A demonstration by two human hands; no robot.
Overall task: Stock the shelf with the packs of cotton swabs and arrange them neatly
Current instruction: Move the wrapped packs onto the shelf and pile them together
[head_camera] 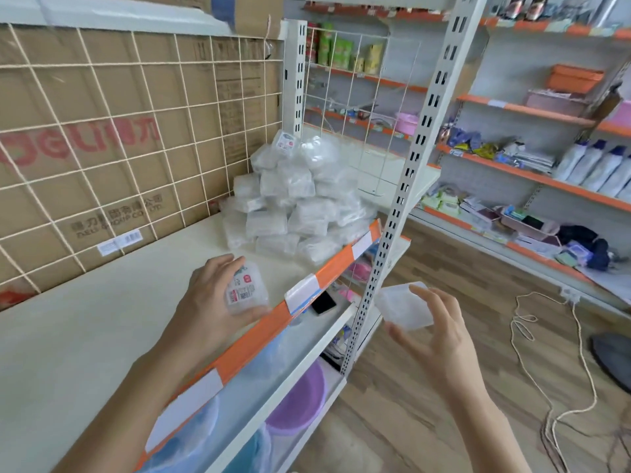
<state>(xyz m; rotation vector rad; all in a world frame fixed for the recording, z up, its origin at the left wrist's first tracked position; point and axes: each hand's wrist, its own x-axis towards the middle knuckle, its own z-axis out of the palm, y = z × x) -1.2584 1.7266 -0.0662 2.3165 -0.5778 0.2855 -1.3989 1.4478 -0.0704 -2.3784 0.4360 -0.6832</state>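
Packs in both hands, so you're in the middle of stocking. Your left hand [208, 295] is curled round a labelled pack [246, 290], low over the shelf [85, 336] and just behind the orange front strip [246, 346]. I can't tell whether the pack touches down. Your right hand [433, 332] grips a second pack [403, 307] between thumb and fingers. It is out over the aisle floor, on the other side of the white upright post [399, 186] from the shelf. The rest lie in a loose pile [293, 199] at the back right corner, heaped rather than lined up, close to the wire grid [102, 131].

My read: this is the set-down step, and the left pack goes first. Lower it flat, label outward, square to the strip.

You've plenty of room. Bare shelf runs wide to your left and between your hand and the pile. Mind the front edge, though, because it's right under your thumb. A pack set too near it could tip onto the lower shelf, where a phone [323, 303] lies. Your right hand must swing round the front of the post to get in. Keep off the pile, which looks ready to slide.
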